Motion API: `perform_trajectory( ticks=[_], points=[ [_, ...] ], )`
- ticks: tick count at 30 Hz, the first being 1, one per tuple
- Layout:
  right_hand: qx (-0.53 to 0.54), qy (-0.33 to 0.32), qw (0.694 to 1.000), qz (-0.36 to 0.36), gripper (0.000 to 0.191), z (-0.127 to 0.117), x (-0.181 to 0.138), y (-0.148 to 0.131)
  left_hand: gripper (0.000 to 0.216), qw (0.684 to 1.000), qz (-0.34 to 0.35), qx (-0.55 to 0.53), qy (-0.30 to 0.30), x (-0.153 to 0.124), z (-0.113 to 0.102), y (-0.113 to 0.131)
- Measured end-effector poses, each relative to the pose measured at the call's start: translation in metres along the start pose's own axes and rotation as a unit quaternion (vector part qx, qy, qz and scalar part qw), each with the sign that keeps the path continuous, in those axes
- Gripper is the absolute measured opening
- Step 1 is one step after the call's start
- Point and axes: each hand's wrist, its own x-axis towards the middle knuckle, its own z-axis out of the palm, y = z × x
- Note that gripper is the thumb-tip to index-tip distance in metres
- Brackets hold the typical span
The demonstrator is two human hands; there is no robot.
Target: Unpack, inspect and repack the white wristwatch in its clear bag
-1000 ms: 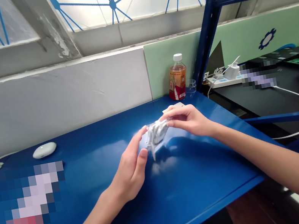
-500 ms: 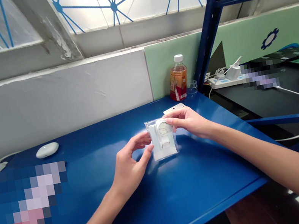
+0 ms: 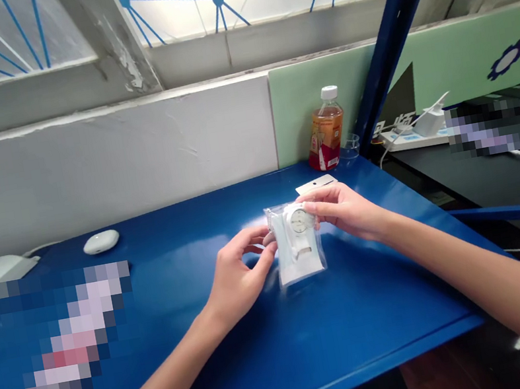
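Head view: between the two hands hangs a clear plastic packet (image 3: 286, 260) with a pale backing, so it lies to the right of the left hand (image 3: 238, 275) and to the left of the right hand (image 3: 351, 210). The right hand is the closer one, its thumb and fingers pinched together on the packet's upper right corner. The left hand is loosely curled, thumb and fingers slightly parted at the packet's left edge; whether it grips there, I cannot tell.

The packet's long axis runs from the right fingertips towards the person, its face tipped up to the camera. Inside, a white plastic piece with a round dial (image 3: 301, 219) has the dial beside the right thumb, its narrower end pointing back towards the person. Whether the lower edge touches the blue metal desk (image 3: 359, 301) is unclear.

Just beyond the right hand lies a flat white card (image 3: 316, 184); farther off stands an orange-and-red labelled bottle (image 3: 325, 136). Beyond the left hand, well apart, sits a glossy white oval case (image 3: 101, 242).
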Motion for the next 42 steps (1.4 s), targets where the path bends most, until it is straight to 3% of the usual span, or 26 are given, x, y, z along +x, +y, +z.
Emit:
perform_trajectory(
  ticks=[3,6,11,13,19,25,29,33,35,38,42],
  points=[
    [-0.009,0.007,1.000,0.008,0.024,0.000,-0.001,-0.001,0.017,1.000,-0.004,0.019,0.015,-0.001,0.000,0.000],
    [-0.034,0.022,0.999,0.019,0.026,-0.003,0.000,-0.002,0.016,0.995,0.014,0.069,0.068,-0.002,-0.001,-0.003],
    [-0.112,0.046,0.992,0.018,0.028,-0.008,0.002,-0.003,0.010,0.957,0.125,0.224,0.134,-0.005,-0.006,-0.013],
    [-0.141,0.049,0.989,0.022,0.028,-0.007,0.002,-0.002,0.013,0.938,0.174,0.276,0.116,-0.004,-0.009,-0.018],
    [-0.253,0.041,0.967,0.009,0.031,-0.007,0.004,0.009,0.025,0.900,0.249,0.356,-0.030,-0.001,-0.015,-0.025],
    [-0.508,0.006,0.857,-0.088,0.023,-0.009,0.002,0.014,0.028,0.866,0.241,0.426,-0.101,-0.001,-0.019,-0.021],
    [-0.584,0.001,0.806,-0.100,0.026,-0.009,-0.001,0.017,0.025,0.876,0.208,0.408,-0.150,-0.002,-0.020,-0.017],
    [-0.621,0.015,0.775,-0.115,0.032,-0.013,-0.002,0.016,0.027,0.901,0.163,0.373,-0.148,-0.003,-0.020,-0.017],
    [-0.617,-0.003,0.774,-0.142,0.036,-0.015,-0.003,0.011,0.030,0.919,0.136,0.350,-0.124,-0.003,-0.019,-0.018],
    [-0.591,-0.082,0.783,-0.175,0.051,-0.017,-0.005,-0.002,0.044,0.938,0.108,0.314,-0.096,-0.003,-0.017,-0.018],
    [-0.574,-0.133,0.787,-0.181,0.071,-0.009,-0.009,-0.008,0.084,0.939,0.113,0.289,-0.148,-0.005,-0.012,-0.017]
  ],
)
